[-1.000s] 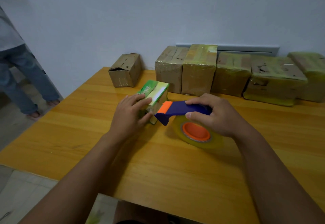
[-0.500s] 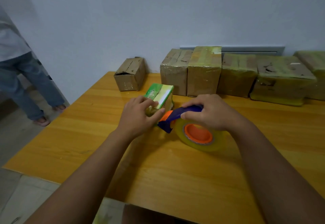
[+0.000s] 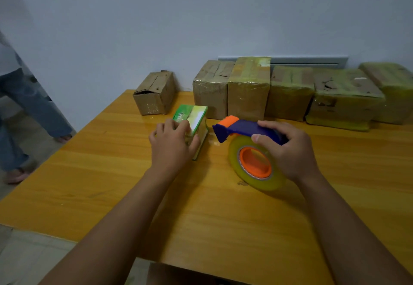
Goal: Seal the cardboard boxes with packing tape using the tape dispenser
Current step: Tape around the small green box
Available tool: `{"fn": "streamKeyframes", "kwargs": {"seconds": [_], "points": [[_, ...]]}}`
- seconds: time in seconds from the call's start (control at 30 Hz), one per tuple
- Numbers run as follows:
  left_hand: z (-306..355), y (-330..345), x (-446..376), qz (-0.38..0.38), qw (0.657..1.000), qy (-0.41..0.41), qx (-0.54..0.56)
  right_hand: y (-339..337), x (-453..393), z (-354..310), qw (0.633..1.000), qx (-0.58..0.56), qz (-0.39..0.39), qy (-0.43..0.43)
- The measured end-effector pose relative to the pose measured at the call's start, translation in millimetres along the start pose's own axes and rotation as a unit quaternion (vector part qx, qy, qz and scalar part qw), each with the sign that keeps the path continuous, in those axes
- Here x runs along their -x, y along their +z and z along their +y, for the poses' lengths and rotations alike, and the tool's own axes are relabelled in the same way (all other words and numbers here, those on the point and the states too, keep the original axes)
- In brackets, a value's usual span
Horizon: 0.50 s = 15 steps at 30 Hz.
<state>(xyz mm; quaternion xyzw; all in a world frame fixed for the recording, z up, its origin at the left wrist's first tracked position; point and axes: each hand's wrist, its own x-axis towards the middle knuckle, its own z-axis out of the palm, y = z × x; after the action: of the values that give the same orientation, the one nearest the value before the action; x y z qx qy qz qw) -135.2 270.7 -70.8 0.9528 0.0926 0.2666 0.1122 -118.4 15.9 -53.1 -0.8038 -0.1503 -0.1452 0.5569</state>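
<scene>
A small green and white box lies on the wooden table in front of me. My left hand grips its near end, fingers on top and thumb along the right side. My right hand holds the blue handle of the tape dispenser, which has an orange tip and a yellowish tape roll with an orange core. The dispenser's nose sits just right of the small box, a short gap between them.
One plain cardboard box stands apart at the back left. A row of several tape-wrapped cardboard boxes lines the wall behind. A person's legs in jeans stand on the floor past the table's left edge.
The dispenser has pulled away to the right from the small box, where its nose touched before. My left hand keeps its hold on the box.
</scene>
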Motion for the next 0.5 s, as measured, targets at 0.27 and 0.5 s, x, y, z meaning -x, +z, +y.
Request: {"fn": "streamKeyframes", "kwargs": {"seconds": [0.27,0.5], "points": [[0,-8,5,-0.017,0.998,0.02,-0.051,20,9,5,0.996,-0.027,0.074,-0.034],[-8,-6,6,-0.002,0.995,0.068,-0.079,28,13,9,0.994,0.027,0.082,-0.066]]}}
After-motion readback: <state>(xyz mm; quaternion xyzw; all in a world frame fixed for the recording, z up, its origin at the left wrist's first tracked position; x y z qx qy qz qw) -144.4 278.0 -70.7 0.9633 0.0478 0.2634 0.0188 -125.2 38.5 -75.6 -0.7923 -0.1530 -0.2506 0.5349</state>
